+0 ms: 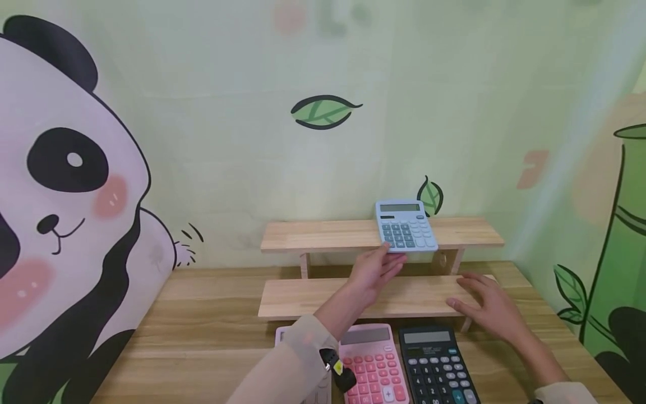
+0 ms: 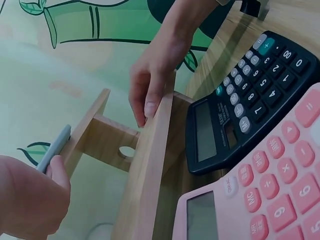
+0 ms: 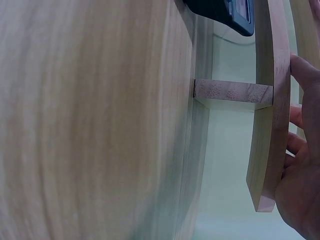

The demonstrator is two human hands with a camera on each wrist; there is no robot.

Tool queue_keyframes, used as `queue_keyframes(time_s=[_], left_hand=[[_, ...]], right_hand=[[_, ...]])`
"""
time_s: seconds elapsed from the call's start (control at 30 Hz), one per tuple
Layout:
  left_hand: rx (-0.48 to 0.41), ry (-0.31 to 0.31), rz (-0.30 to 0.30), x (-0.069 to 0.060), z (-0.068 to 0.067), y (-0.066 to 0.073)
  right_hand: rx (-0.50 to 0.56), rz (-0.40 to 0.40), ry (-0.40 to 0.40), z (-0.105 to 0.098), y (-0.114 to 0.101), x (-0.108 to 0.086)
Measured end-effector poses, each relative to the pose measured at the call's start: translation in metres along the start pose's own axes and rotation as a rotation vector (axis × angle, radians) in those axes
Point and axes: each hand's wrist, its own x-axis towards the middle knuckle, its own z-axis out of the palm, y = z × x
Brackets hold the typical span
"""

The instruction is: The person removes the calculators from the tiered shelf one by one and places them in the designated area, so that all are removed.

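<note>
A light blue calculator [image 1: 406, 225] leans back at the upper wooden shelf [image 1: 318, 235], its screen end higher than its keys. My left hand [image 1: 370, 275] pinches its lower edge, thumb on the front and fingers underneath. In the left wrist view only the thin side of this calculator [image 2: 54, 148] shows beside the hand [image 2: 35, 200]. At the right end of the lower wooden shelf [image 1: 313, 296], my right hand [image 1: 488, 306] rests on the board with thumb and fingers spread. The right wrist view shows that hand [image 3: 302, 165] against the board's edge [image 3: 280, 125].
In front of the lower shelf lie a pink calculator [image 1: 370, 359], a black calculator [image 1: 436, 359] and a pale one [image 1: 279, 335] mostly covered by my left sleeve [image 1: 287, 365]. Behind the wooden table [image 1: 202, 314] hangs a green backdrop [image 1: 212, 140] with a panda.
</note>
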Motion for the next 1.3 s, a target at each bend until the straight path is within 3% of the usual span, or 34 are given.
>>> queue_keyframes(time_s=[0.23,0.67,1.0,1.3], left_hand=[[-0.021,0.009,-0.004,0.001,-0.001,-0.002],[-0.029,-0.147,-0.032,-0.011,-0.01,0.006],[-0.091,-0.048,-0.006,-0.012,-0.008,0.003],[-0.116,-0.077,-0.029,-0.014,-0.014,0.007]], right_hand=[[-0.007,-0.001,0.003,0.0,0.001,0.0],[-0.001,0.007,-0.005,-0.003,-0.002,0.0],[-0.009,0.016,-0.006,0.001,0.0,0.0],[0.0,0.028,-0.014,0.0,-0.002,0.0]])
